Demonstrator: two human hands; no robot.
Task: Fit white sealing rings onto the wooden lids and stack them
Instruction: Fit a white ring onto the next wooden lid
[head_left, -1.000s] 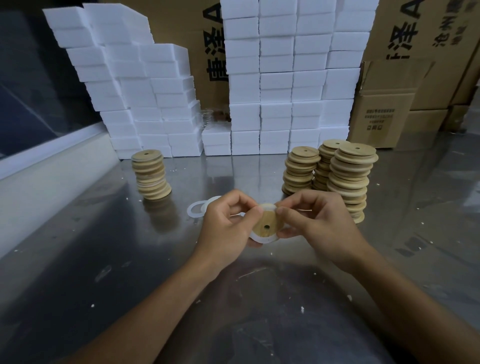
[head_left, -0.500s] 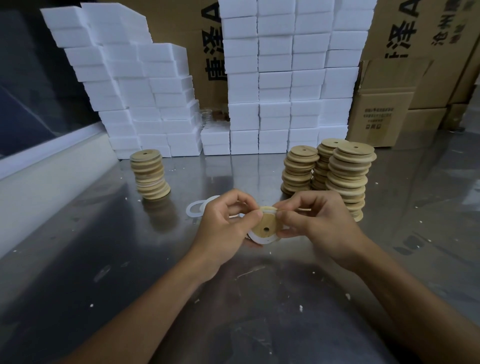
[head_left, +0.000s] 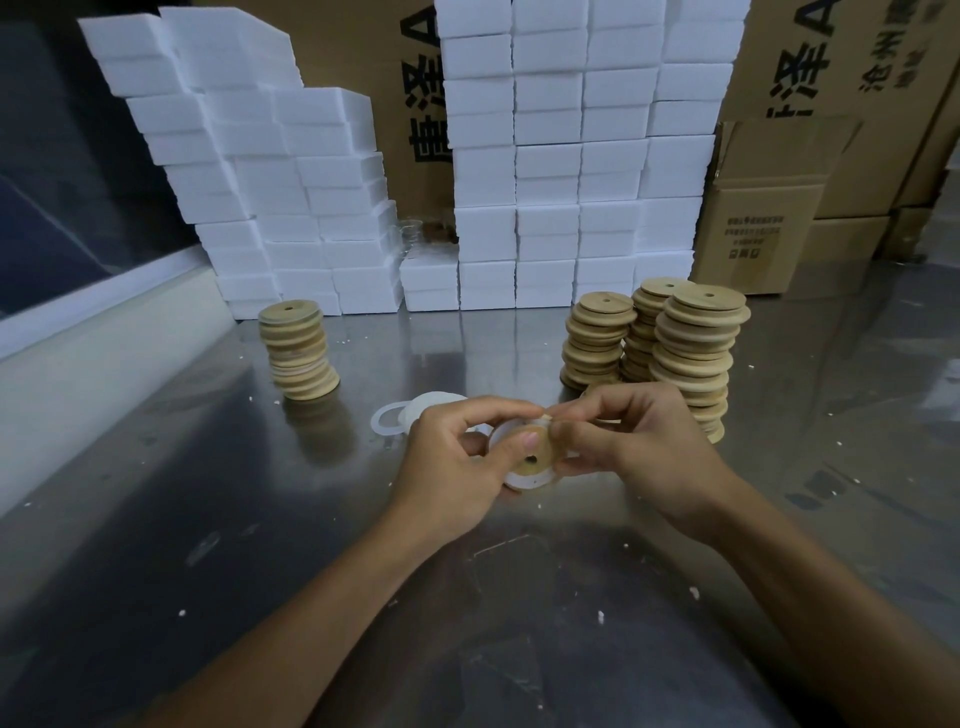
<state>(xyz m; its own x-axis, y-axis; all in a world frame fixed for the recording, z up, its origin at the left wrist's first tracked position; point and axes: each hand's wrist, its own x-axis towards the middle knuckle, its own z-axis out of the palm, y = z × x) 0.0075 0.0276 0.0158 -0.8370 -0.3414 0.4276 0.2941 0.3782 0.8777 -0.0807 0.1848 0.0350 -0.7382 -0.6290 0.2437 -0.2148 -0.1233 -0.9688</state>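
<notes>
1. Above the table (head_left: 156, 519), both hands pinch one wooden lid (head_left: 537, 460): left hand (head_left: 457, 467), right hand (head_left: 639, 441).
2. A white sealing ring (head_left: 522, 480) sits around its lower edge.
3. Loose rings (head_left: 415, 413) lie behind.

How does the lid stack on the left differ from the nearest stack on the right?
The left stack stands alone, shorter, with white rings showing between its lids. The nearest right stack is taller, shows bare wood only, and stands against two other stacks. The left stack leans; the right one sits unevenly. Both hold round wooden lids with a centre hole, on the metal table.
</notes>
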